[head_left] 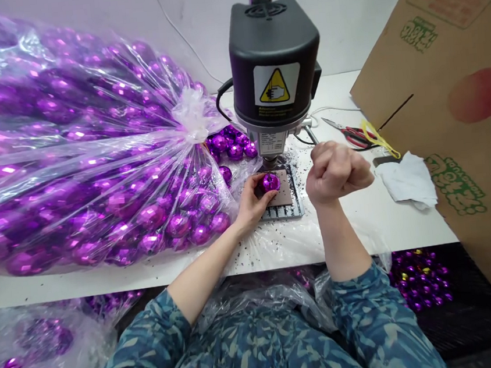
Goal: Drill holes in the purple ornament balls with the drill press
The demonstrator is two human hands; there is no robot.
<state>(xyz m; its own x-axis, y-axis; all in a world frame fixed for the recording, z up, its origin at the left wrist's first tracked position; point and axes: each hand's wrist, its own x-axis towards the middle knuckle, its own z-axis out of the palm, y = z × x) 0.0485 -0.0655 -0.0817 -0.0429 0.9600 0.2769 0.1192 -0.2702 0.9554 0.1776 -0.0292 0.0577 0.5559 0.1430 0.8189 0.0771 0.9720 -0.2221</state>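
Note:
A shiny purple ball (270, 182) sits on a flat square board (282, 196) under the black drill press (275, 58). My left hand (253, 199) pinches this ball between thumb and fingers from the left side. On top of the ball a small fitting shows, just below the machine's chuck (270, 162). To the right of the machine, my right hand (336, 171) is closed in a fist around the end of the press lever (311, 132); most of the grip is hidden by the fingers. The board lies on a slotted metal base (298, 209).
A big clear bag of purple balls (96, 182) fills the left side. Loose balls (234, 150) lie behind the work. Red-handled pliers (352, 134), a white cloth (408, 181) and a large cardboard box (454, 127) stand at right. Dark shavings litter the white table (408, 225).

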